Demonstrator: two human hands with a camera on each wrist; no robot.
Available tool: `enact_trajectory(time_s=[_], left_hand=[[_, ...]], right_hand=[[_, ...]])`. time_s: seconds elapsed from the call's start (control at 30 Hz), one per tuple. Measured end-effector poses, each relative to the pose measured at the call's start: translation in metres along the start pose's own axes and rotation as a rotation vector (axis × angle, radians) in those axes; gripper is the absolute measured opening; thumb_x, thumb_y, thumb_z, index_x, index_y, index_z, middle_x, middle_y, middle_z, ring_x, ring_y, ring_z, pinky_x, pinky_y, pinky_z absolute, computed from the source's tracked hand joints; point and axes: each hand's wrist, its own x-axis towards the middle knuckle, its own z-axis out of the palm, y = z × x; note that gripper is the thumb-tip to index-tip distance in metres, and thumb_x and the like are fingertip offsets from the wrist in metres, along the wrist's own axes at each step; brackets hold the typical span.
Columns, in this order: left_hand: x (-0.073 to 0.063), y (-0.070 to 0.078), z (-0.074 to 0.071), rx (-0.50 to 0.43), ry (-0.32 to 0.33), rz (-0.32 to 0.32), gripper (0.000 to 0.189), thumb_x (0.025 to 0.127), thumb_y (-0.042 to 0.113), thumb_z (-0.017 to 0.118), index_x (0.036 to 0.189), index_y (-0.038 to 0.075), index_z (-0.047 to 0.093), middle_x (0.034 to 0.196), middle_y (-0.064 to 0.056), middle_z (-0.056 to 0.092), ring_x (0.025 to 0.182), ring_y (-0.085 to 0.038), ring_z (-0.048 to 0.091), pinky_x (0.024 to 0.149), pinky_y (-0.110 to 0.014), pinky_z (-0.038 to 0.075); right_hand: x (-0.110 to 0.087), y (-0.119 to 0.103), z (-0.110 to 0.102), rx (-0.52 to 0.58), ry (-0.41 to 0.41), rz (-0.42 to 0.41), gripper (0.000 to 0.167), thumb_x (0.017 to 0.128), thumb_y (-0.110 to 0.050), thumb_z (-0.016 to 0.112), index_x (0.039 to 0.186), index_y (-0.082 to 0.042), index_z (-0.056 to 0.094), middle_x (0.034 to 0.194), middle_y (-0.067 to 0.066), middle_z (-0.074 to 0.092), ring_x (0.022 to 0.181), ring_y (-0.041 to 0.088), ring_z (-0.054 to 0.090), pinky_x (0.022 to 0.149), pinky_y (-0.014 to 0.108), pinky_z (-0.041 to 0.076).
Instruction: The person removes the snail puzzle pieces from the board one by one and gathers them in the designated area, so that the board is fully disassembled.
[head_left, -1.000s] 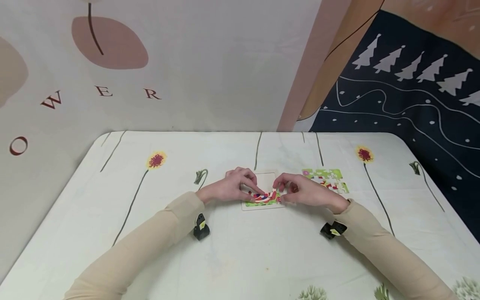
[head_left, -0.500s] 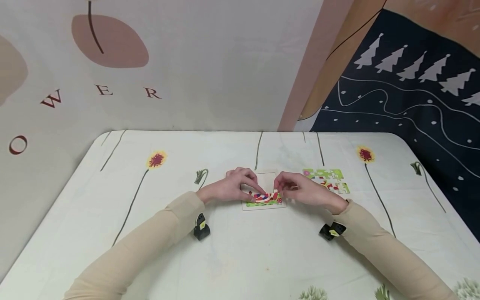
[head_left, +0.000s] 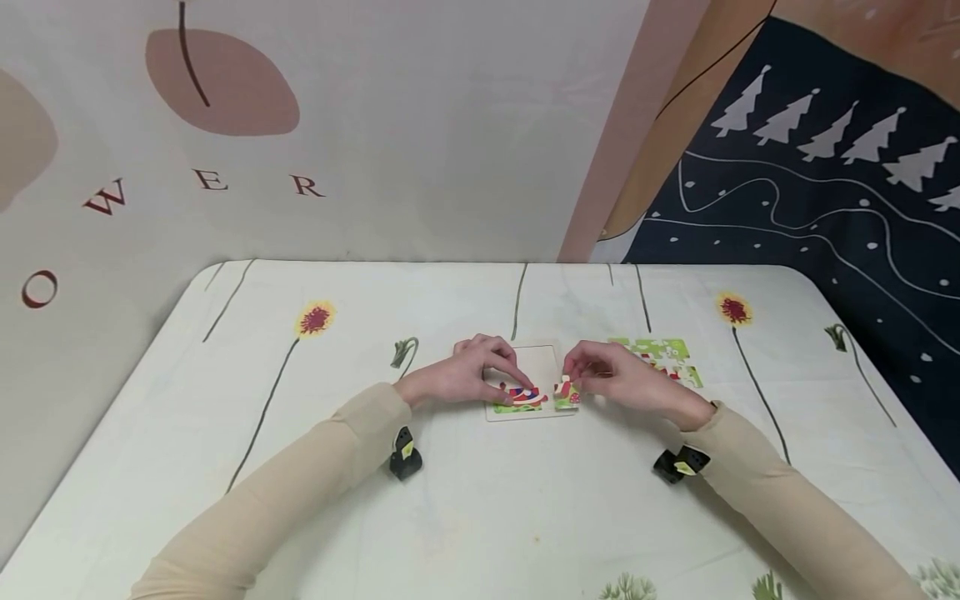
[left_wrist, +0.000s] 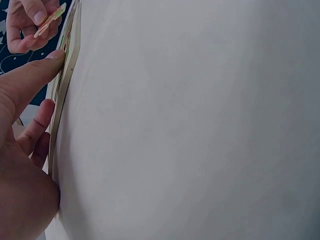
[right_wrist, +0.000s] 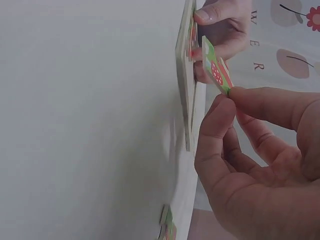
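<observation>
Pinching a small puzzle piece [head_left: 567, 393] between thumb and forefinger of the right hand [head_left: 626, 382], tilted up off the right edge of the puzzle board [head_left: 542, 360], at about 3 o'clock from the pieces already laid. Pressing down on the laid pieces [head_left: 519, 395] with the fingertips of the left hand [head_left: 465, 375], fingers bent, thumb flat against the board's near edge in the left wrist view. Looks light, thin and stiff, likely wood or card; smooth faces, so probably best taken by the edges as now. Lying at 2 o'clock from the board, near it on the flowered tablecloth [head_left: 480, 517]: a cluster of loose green pieces [head_left: 663, 357].
</observation>
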Motion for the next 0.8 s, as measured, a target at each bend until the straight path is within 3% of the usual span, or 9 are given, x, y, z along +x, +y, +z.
enact_trajectory(time_s=[0.37,0.8], left_hand=[[0.000,0.002,0.000,0.003,-0.007,0.000,0.028,0.085,0.022,0.078,0.113,0.022,0.077,0.116,0.000,0.056,0.123,-0.023,0.038,0.104,-0.049,0.018],[0.000,0.002,-0.001,0.010,-0.012,-0.004,0.028,0.085,0.022,0.078,0.113,0.022,0.077,0.117,0.000,0.056,0.124,-0.023,0.037,0.104,-0.050,0.018]], right_hand=[[-0.017,0.003,-0.010,-0.006,0.027,0.105,0.017,0.092,0.002,0.059,0.108,0.000,0.063,0.099,0.010,0.061,0.088,0.016,0.056,0.078,0.022,0.048],[-0.039,0.013,-0.024,-0.042,0.069,0.107,0.012,0.092,0.001,0.061,0.103,-0.001,0.065,0.094,0.008,0.063,0.087,0.005,0.057,0.077,0.020,0.048]])
